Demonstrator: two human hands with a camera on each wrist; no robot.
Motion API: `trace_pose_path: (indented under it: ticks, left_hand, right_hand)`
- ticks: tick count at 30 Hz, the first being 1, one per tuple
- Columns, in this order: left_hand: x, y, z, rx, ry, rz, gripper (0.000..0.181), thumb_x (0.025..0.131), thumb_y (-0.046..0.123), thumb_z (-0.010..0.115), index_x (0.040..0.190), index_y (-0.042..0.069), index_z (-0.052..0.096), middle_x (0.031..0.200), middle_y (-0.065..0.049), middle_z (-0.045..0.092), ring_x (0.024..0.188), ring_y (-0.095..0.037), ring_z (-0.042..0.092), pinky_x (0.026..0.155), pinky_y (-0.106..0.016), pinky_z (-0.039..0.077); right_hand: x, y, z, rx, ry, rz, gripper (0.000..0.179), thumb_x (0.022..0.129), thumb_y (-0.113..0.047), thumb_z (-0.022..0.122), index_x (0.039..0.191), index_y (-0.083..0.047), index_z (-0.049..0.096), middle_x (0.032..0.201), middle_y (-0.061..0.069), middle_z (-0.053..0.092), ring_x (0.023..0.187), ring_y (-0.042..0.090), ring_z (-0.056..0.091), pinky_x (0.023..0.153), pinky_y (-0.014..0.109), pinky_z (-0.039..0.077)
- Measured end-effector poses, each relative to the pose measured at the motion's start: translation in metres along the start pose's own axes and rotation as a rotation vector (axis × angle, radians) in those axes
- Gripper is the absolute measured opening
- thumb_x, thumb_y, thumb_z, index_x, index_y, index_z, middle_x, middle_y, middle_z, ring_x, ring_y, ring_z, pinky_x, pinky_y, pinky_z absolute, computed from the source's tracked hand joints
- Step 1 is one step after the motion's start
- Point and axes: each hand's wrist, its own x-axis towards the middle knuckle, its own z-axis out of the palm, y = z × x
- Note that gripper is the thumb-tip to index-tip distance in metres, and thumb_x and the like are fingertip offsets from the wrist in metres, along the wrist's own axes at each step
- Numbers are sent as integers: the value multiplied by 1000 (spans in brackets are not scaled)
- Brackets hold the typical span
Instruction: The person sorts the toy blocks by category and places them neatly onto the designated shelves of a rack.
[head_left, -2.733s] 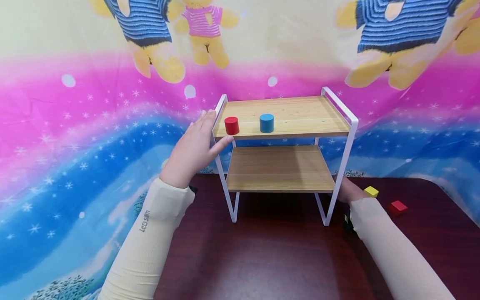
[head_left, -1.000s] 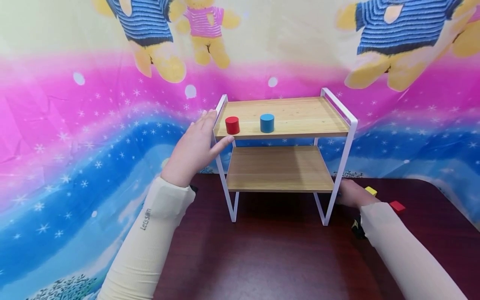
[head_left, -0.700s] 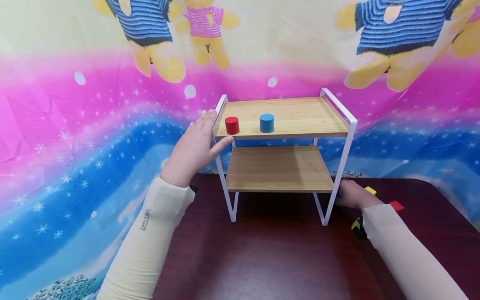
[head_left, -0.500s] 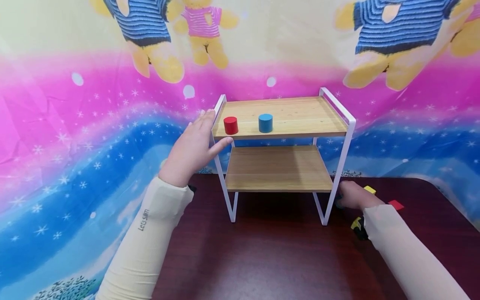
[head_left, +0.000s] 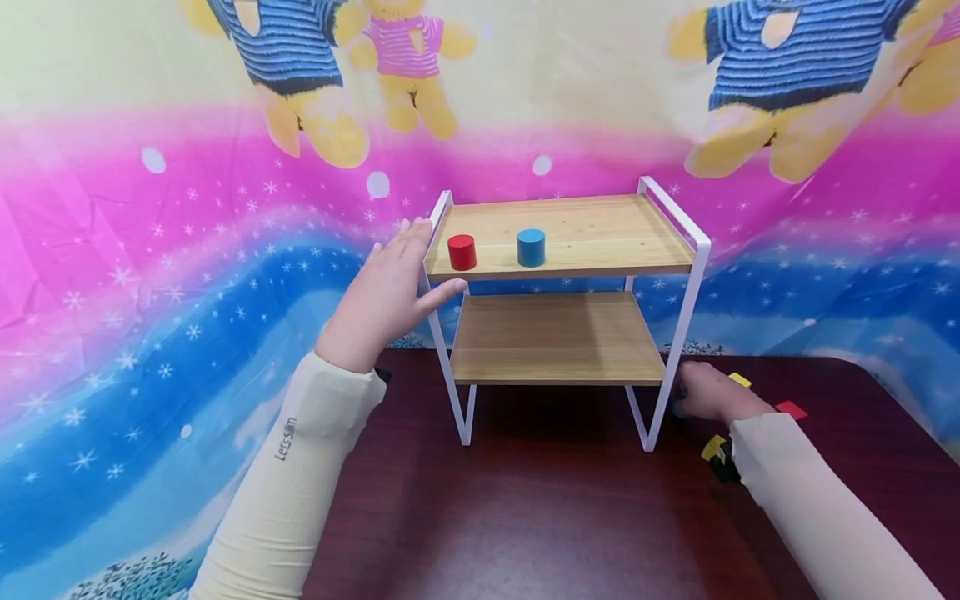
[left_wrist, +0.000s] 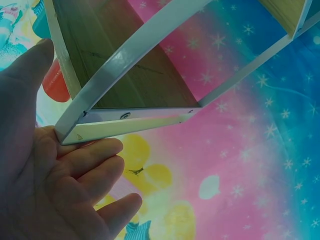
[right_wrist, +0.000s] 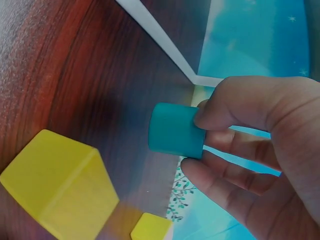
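Observation:
My left hand [head_left: 378, 292], fingers fairly straight and thumb spread, rests against the left side of a two-tier wooden shelf [head_left: 577, 218] with a white metal frame. In the left wrist view the fingers lie along the frame [left_wrist: 117, 62]. A red cylinder block [head_left: 462, 252] stands on the top board near the thumb, with a blue cylinder block [head_left: 531, 248] to its right. Beyond the right leg, low by the table, my right hand [head_left: 708, 392] pinches a teal cylinder block [right_wrist: 175, 130] between thumb and fingers; the head view mostly hides that block.
A yellow block [head_left: 712, 447] lies by the right wrist. Farther back are another yellow block [head_left: 740, 380] and a red block [head_left: 791, 410], partly covered by the right arm. The dark table [head_left: 525, 517] ends at a patterned cloth backdrop [head_left: 150, 292].
My right hand has drawn slightly to the right, away from the shelf leg, and the yellow block by the wrist has come into view. The left hand and the blocks on the shelf stay put.

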Motion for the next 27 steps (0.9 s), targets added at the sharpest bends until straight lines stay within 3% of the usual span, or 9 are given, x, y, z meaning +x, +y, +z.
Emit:
trace_pose_path:
  ticks: [13,20,27]
  left_hand:
    - [-1,1,-2,58,-3,13,98,91,62,65,162,9,24,167,-13,23,155,-30,17,124,-54,10]
    - [-1,1,-2,61,-6,12,99,90,63,65,162,9,23,167,-13,23,155,-30,17,124,-54,10]
    - [-2,2,-3,51,-8,9,98,91,61,66,162,8,24,167,-14,23,155,-31,17,124,-53,10]
  right_hand:
    - [-12,-12,-8,-74,54,-69,32,79,1,82,108,8,70,93,18,72,79,27,69,81,57,58]
    - [-20,-18,-12,-50,82,-84,38,81,1,80,116,9,67,103,23,71,86,32,71,84,59,57]
    - [-27,-28,-13,-64,133,-142,42,81,0,79,120,10,65,105,23,70,81,26,69,82,57,58]
